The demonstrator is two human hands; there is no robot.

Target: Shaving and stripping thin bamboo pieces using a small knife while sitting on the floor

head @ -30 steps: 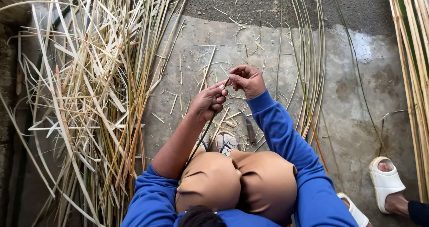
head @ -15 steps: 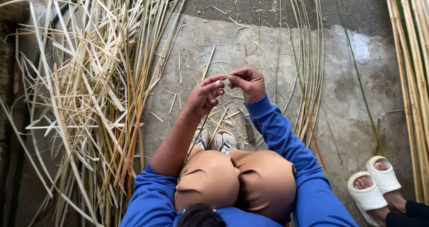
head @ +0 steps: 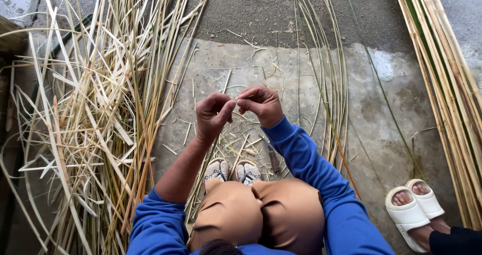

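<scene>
We squat low on the concrete floor (head: 391, 109), knees drawn up and both sandalled feet (head: 232, 172) tucked close, so that our hands can meet out in front at a comfortable reach. Our left hand (head: 213, 115) and our right hand (head: 261, 104) come together almost touching, fingertips facing each other, and between them they pinch a thin pale strip (head: 245, 95) of reed; both hands are closed down to a fine fingertip grip rather than a fist, thumb pressed against forefinger on each side, which suits something this narrow. The strip sits right at the gap between the two hands, held up off the ground above the scatter of short offcuts (head: 241, 142) lying around our feet. To our left lies a broad heap of dry split stalks and flat leafy peelings (head: 95, 124), fanned out loosely within arm's reach. Ahead and to our right a tidier bundle of long thin strands (head: 326, 79) runs away across the floor, kept apart from the rough heap. Along the far right edge lie thicker whole canes (head: 447, 79), side by side. Beside them another person's feet in white sandals (head: 414, 210) stand just off our right elbow.
</scene>
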